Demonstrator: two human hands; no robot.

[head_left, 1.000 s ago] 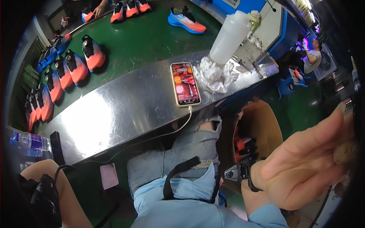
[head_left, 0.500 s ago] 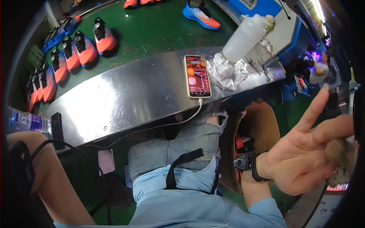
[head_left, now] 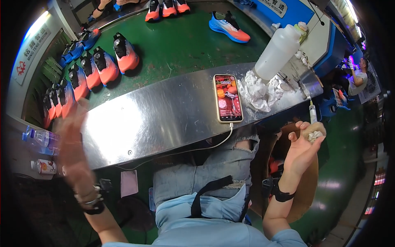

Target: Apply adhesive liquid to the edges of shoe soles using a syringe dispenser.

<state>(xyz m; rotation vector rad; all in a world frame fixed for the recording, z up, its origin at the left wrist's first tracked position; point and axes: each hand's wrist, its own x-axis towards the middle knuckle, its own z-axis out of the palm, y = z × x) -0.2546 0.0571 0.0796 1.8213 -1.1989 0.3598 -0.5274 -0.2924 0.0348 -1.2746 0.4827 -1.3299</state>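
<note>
My left hand [head_left: 76,144] is raised over the left end of the metal bench edge, smeared by motion, so its fingers cannot be read. Close by are a clear plastic water bottle [head_left: 43,139] and a small white bottle [head_left: 44,166]. My right hand [head_left: 302,150] is off the bench's right end, its fingers curled about a pale crumpled wad [head_left: 315,136]. A slim clear syringe [head_left: 312,113] with a thin tip sticks up from that grip. Beneath the right wrist stands a cardboard box [head_left: 306,185].
Orange-and-blue running shoes [head_left: 98,66] line the green surface, and a single shoe [head_left: 229,28] lies farther right. A charging phone [head_left: 228,99], crumpled white tissue [head_left: 259,90] and a leaning white squeeze bottle [head_left: 277,53] occupy the metal strip. Another person [head_left: 358,78] sits far right.
My right hand has moved leftward and turned, from spread fingers to curled ones around the wad. My left hand has come up into view over the left bench edge.
</note>
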